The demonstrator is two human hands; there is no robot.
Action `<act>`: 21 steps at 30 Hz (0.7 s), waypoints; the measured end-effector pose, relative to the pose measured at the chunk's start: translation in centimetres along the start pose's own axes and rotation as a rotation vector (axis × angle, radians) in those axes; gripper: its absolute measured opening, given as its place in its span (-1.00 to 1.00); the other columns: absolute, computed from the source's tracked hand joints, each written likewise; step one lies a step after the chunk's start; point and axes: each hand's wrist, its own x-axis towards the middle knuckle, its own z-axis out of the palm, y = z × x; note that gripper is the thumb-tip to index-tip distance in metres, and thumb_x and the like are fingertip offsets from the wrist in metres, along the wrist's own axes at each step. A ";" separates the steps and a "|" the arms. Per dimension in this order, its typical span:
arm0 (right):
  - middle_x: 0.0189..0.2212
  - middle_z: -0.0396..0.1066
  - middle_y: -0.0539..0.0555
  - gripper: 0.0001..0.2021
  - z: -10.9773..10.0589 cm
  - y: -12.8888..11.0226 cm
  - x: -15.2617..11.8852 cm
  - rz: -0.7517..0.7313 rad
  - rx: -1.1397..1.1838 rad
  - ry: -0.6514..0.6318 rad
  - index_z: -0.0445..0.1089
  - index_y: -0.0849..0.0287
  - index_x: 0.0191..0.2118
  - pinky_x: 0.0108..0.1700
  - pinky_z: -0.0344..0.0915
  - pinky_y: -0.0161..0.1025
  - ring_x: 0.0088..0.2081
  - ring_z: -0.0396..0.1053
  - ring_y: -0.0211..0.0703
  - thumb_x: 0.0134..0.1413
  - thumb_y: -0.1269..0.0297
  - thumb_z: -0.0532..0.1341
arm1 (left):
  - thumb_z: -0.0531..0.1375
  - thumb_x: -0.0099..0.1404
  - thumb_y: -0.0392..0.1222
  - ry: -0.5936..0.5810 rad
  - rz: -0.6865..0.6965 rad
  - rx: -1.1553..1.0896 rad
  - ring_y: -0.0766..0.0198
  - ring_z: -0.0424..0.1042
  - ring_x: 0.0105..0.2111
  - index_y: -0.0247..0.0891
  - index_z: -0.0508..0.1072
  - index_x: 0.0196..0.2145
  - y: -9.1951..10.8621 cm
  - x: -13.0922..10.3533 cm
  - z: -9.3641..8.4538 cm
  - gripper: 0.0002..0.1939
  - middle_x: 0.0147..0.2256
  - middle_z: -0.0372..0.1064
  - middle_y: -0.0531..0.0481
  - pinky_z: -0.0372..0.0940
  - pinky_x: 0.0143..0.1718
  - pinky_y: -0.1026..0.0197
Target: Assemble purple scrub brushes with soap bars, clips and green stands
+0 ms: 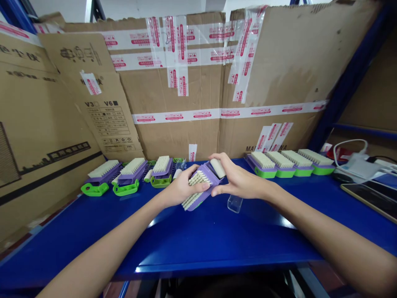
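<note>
In the middle of the head view, above the blue table, my left hand (pixel 186 185) grips a purple brush (pixel 200 200) with cream bristles, its thumb lying across them. My right hand (pixel 234 176) has its fingers wrapped round a white cylindrical piece (pixel 218 168) at the brush's upper right end. The brush is tilted, its bristle side toward me. Whether the white piece sits inside the brush's end or only against it, I cannot tell. A small clear plastic piece (pixel 235 203) lies on the table just below my right hand.
Several brush parts with green pieces, among them a green handle (pixel 126 188), line the table's back left. Several purple-and-green brushes (pixel 263 164) stand at the back right. A phone-like device (pixel 370 198) and a white cable (pixel 350 142) lie far right. Taped cardboard (pixel 180 136) walls the back.
</note>
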 end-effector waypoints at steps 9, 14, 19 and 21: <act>0.03 0.46 0.23 -0.13 0.2 0.0 -0.1 0.000 -0.068 -0.002 0.16 0.08 0.26 -0.09 0.50 -0.03 -0.06 0.54 0.13 0.03 -0.26 0.51 | 0.46 0.21 0.17 -0.027 0.025 0.101 0.06 0.53 -0.12 -0.23 0.44 0.09 1.0 -0.3 -0.1 -0.37 -0.07 0.54 -0.09 0.45 -0.12 0.09; 0.00 0.49 0.23 -0.16 0.5 -0.1 -0.1 0.014 -0.125 0.004 0.14 0.10 0.26 -0.16 0.47 -0.07 -0.15 0.56 0.08 0.09 -0.25 0.49 | 0.46 0.24 0.16 -0.015 0.024 0.108 0.06 0.53 -0.11 -0.22 0.43 0.09 1.1 -0.4 0.0 -0.38 -0.05 0.54 -0.09 0.42 -0.11 0.09; -0.14 0.53 0.14 -0.20 0.2 -0.5 -0.2 0.085 -0.143 -0.063 0.07 0.09 0.32 -0.32 0.38 -0.15 -0.28 0.57 0.04 0.21 -0.22 0.41 | 0.44 0.26 0.21 0.014 0.020 0.150 0.05 0.53 -0.10 -0.21 0.42 0.12 1.2 -0.5 0.1 -0.36 -0.02 0.54 -0.11 0.41 -0.09 0.08; -0.14 0.52 0.13 -0.20 0.1 -0.4 -0.3 0.088 -0.128 -0.073 0.06 0.09 0.33 -0.34 0.36 -0.16 -0.30 0.56 0.02 0.23 -0.21 0.40 | 0.44 0.26 0.22 0.032 0.021 0.162 0.04 0.54 -0.09 -0.21 0.41 0.13 1.2 -0.5 0.3 -0.34 0.00 0.55 -0.12 0.41 -0.08 0.07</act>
